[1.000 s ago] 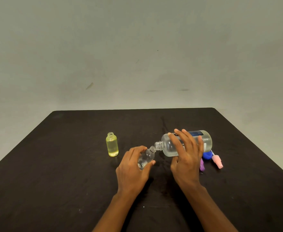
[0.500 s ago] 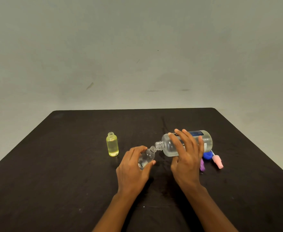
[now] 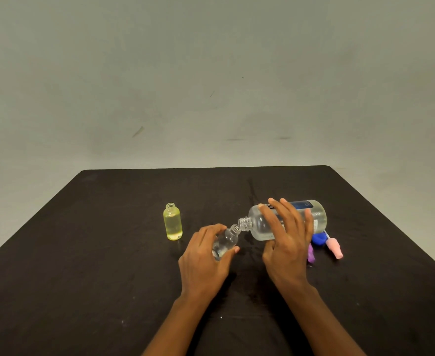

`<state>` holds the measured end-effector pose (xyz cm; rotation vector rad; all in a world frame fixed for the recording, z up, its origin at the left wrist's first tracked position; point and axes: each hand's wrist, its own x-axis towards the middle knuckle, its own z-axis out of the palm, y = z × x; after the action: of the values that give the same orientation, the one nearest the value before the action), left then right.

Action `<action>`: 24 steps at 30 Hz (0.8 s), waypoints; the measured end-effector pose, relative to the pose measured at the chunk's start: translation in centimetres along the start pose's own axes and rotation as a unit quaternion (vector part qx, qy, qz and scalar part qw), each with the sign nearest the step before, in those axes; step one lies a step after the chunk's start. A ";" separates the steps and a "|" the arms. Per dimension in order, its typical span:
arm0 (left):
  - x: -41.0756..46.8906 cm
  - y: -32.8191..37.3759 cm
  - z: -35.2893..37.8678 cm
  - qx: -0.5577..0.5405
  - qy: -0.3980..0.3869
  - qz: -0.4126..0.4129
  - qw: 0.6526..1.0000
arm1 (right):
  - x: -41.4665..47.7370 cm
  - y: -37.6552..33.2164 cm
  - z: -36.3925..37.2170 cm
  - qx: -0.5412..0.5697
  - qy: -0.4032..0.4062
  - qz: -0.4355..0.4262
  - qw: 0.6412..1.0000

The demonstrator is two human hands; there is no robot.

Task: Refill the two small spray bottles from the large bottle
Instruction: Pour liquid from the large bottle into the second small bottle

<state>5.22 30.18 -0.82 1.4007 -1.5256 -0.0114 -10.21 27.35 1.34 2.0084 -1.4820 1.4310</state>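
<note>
Plain indoor room, its kind not clear from the view, flat pale grey-green wall [image 3: 211, 73] marked by a few dark scuffs [image 3: 138, 131], dark matte tabletop [image 3: 82, 253] with rounded far corners standing near it, dim even light

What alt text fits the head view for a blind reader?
The right hand tilts the large bottle so its neck meets the small clear bottle in the left hand, over a table. A yellow bottle stands uncapped.

table [image 3: 108, 253]: matt black | small bottle [image 3: 172, 222], centre-left: clear yellow | large bottle [image 3: 262, 227]: clear, blue label; cap [image 3: 318, 238]: blue | spray heads, right: pink [image 3: 334, 247]; purple [image 3: 311, 254] | wall [image 3: 211, 73]: grey-green
</note>
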 end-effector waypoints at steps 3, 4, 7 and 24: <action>0.0 0.0 0.0 0.000 -0.001 0.000 1.000 | 0.0 0.0 0.0 -0.001 -0.002 0.001 1.000; 0.0 0.0 0.0 0.000 -0.001 -0.002 1.000 | 0.0 0.0 0.0 -0.001 -0.002 0.001 1.000; 0.0 0.0 0.0 0.002 -0.003 -0.004 1.000 | 0.0 0.0 -0.1 -0.002 -0.005 0.003 1.000; 0.0 0.0 0.0 -0.001 -0.003 -0.004 1.000 | 0.0 -0.1 -0.1 -0.001 -0.013 0.010 1.000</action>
<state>5.25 30.19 -0.86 1.4060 -1.5251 -0.0220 -10.17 27.43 1.41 2.0235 -1.5185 1.4166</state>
